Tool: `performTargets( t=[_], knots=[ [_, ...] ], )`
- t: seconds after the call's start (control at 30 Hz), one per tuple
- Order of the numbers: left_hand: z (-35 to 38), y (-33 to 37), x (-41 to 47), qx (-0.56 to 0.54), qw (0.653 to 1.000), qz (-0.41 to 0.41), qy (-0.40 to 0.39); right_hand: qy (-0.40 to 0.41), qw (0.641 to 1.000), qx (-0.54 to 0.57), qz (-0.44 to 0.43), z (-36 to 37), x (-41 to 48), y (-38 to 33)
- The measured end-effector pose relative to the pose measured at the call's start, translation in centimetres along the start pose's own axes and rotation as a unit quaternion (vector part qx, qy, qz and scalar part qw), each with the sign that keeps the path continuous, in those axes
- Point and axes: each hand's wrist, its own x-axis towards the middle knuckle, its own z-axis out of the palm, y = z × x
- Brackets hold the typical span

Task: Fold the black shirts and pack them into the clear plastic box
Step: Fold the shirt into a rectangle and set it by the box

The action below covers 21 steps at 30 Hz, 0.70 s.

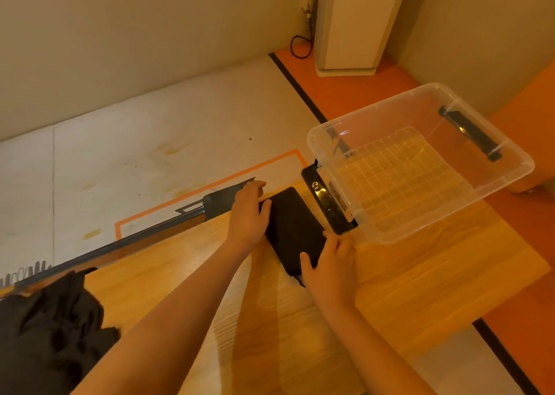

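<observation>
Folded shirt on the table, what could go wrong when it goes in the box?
1. The folded shirt is touched only at two sides by the left hand and right hand; lifted loosely, it might unfold.
2. The box seems to stick out past the table corner; a bump could tip it.
3. The shirt pile seems to hang over the table's edge and may slide off.

No legible text; only an unreadable mark on the box latch [315, 185]
</observation>
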Motion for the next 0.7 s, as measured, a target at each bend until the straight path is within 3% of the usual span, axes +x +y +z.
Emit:
performTargets(
  t=[0.1,0.33,0.47,0.7],
  knots=[
    [1.5,0.6,-2.3,0.087,0.994,0.062,0.027,-0.009,0.989,-0.122,-0.088,0.4,-0.1,0.0],
    [4.2,1.2,-2.1,0.23,0.97,0.069,-0.048,0.02,0.945,-0.144,-0.293,2.2,2.6,0.7],
    [5.2,-0.6,-2.2,0.255,0.963,-0.011,-0.084,-0.038,0.927,-0.183,-0.326,4.2,4.3,1.7],
    [6.0,-1.1,-2.2,0.228,0.971,-0.029,-0.072,-0.063,0.93,-0.202,-0.299,5.1,3.9,2.6]
  ],
)
